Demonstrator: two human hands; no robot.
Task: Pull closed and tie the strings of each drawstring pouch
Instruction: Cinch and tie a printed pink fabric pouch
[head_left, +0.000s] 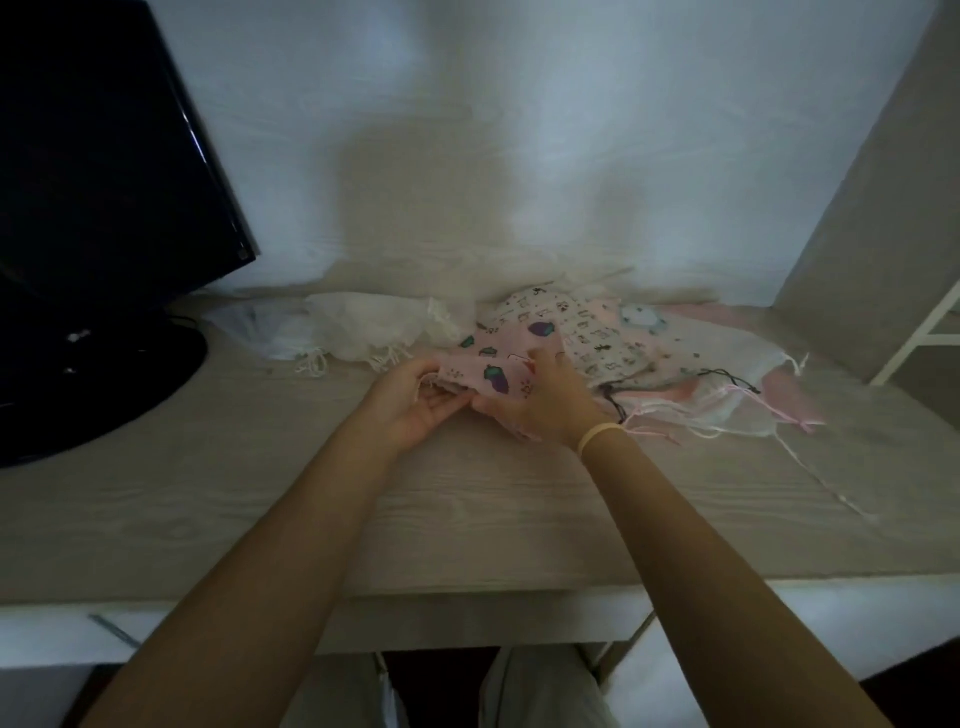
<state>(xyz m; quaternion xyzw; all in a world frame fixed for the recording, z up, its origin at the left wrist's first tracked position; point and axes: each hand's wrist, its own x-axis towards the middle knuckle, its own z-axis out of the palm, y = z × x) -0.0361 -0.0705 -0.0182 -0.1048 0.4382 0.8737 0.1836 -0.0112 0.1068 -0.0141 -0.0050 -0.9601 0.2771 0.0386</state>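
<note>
A pink pouch (493, 358) printed with green and purple shapes lies at the middle of the desk. My left hand (410, 405) pinches its gathered left end. My right hand (540, 400), a pale band on its wrist, grips the pouch's front edge from above. Behind and to the right is a heap of other pouches (597, 332): a white one with small dark prints and pale pink ones. Their black and pink strings (727, 384) trail loose over the desk. A pile of plain white pouches (374, 327) with knotted strings lies to the left.
A black monitor (104, 156) on a round black base (78, 384) stands at the left. The light wooden desk (467, 519) meets a white wall at the back. A grey panel (883, 208) rises at the right. My knees show under the desk's front edge.
</note>
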